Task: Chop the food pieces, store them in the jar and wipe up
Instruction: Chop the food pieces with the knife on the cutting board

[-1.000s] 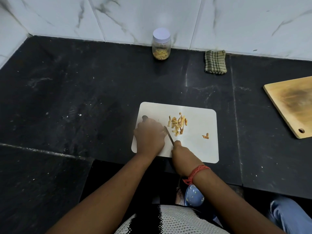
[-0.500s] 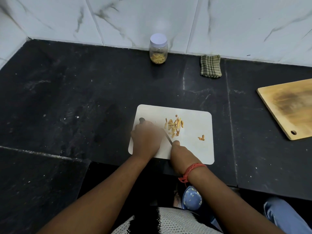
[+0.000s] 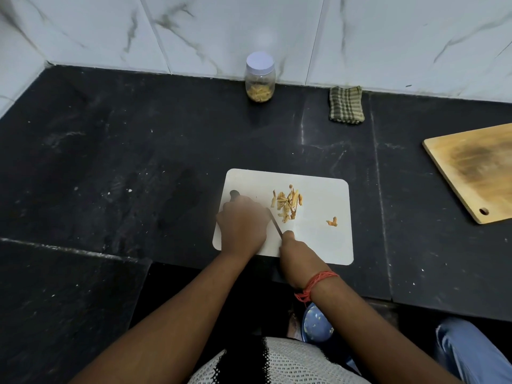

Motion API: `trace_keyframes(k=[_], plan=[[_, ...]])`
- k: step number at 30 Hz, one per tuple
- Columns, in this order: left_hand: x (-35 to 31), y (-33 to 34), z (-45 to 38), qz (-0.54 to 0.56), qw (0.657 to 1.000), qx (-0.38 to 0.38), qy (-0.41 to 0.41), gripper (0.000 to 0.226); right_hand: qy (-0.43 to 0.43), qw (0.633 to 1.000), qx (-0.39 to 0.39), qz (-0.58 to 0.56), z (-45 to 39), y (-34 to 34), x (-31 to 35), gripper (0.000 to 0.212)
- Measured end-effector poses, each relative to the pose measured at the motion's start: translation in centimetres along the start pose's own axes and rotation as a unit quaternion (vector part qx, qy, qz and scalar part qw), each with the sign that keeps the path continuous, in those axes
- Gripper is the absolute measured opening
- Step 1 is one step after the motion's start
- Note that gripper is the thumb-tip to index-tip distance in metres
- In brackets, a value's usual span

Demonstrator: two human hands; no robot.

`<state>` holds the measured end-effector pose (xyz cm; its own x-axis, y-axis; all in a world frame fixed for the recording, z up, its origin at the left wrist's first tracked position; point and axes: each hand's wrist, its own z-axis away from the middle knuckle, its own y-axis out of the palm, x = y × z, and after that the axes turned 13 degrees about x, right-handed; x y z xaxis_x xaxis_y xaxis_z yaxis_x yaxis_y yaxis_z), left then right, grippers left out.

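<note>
Food pieces (image 3: 288, 204) lie piled mid-way on the white cutting board (image 3: 327, 239). Left hand (image 3: 242, 227) grips a knife (image 3: 274, 221); right hand (image 3: 295, 254) seems to steady the blade tip, grip unclear. Chopping underway; next, draw pieces under the blade.

No text, label or number can be read; the jar (image 3: 260, 77) seems unlabelled.

Both forearms reach fwd from near edge, converging. Left hand (image 3: 242, 227) fisted, knuckles up, fingers curled in a grip. Right hand (image 3: 297, 254) just right of it, curled, one fingertip pointing far; red thread (image 3: 315, 284) on wrist.
</note>
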<state>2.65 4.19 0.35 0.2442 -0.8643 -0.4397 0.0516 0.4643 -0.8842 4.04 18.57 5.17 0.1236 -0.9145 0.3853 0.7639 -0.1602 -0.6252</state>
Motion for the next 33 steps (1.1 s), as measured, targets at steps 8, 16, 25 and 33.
trace_keyframes(k=[8, 16, 25, 33], plan=[[0.0, 0.0, 0.0, 0.011, 1.0, -0.002, 0.001, 0.018, -0.005, 1.0, 0.008, -0.001, 0.0, -0.3, 0.0, 0.023], [0.3, 0.6, 0.0, 0.013, 1.0, -0.023, 0.008, 0.016, -0.016, 0.997, 0.041, -0.057, -0.6, -0.8, -0.6, 0.01], [0.5, 1.0, 0.0, 0.014, 0.999, -0.042, 0.014, 0.013, 0.012, 1.0, -0.001, 0.012, 0.2, 0.2, 0.1, 0.028], [0.5, 0.9, -0.5, 0.016, 0.999, -0.037, -0.006, 0.015, 0.007, 1.0, 0.008, -0.002, 1.5, 0.7, -1.4, 0.027]])
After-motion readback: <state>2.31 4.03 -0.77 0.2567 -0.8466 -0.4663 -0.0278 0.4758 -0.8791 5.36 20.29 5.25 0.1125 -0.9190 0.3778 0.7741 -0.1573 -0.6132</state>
